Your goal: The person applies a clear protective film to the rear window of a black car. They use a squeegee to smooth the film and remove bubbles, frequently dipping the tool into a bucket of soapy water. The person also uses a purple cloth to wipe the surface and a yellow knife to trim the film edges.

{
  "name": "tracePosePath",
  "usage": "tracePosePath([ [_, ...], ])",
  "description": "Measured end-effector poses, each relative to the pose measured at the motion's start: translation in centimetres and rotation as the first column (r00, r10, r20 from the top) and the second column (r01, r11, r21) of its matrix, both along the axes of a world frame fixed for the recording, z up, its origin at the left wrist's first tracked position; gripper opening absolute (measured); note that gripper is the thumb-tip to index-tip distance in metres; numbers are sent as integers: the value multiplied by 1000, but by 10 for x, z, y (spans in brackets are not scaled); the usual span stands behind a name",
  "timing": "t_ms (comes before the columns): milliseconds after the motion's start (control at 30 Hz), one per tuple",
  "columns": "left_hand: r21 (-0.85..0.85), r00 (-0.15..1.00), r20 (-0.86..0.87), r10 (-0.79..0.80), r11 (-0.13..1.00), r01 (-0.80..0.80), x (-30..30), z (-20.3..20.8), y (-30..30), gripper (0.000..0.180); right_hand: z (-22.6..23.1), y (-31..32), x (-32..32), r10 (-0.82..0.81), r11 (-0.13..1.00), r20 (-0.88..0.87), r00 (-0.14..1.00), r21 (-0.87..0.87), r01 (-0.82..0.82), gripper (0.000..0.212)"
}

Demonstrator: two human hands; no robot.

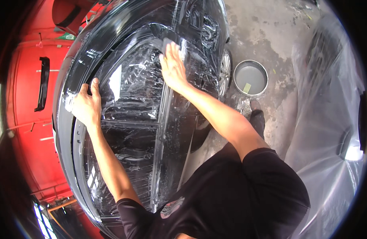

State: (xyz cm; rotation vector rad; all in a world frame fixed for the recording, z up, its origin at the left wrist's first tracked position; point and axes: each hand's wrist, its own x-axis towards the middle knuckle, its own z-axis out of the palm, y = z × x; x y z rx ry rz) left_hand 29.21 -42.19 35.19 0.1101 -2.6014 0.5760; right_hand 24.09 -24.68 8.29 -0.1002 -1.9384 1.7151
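A dark car [175, 135], wet and streaked with whitish suds, fills the middle of the view. My left hand [87, 106] rests on the roof edge, its thumb raised apart from the index finger; the other fingers are partly hidden. Farther ahead, my right hand [174, 67] lies nearly flat against the body at the corner of the side window [131, 83]. Under its fingertips shows a small grey flat piece [166, 43], pressed to the surface; I cannot make out its material. White streaks run across the window and the door.
Right of the car's wheel [225, 75], a round bucket [266, 75] of grey liquid holds a yellowish piece [247, 87]. Clear plastic sheeting [322, 139] drapes something at the far right. A dark curved part [43, 83] hangs on the red wall [26, 95].
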Motion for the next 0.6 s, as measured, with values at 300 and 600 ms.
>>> tracePosePath([
  [300, -16, 1000, -29, -3, 1000, 3, 0, -5, 3, 79, 2, 25, 14, 106, 993, 53, 993, 37, -108, 69],
  [600, -36, 998, -57, -28, 999, 26, -7, -8, -17, 77, -1, 12, 23, 59, 998, 84, 995, 7, -59, 68],
])
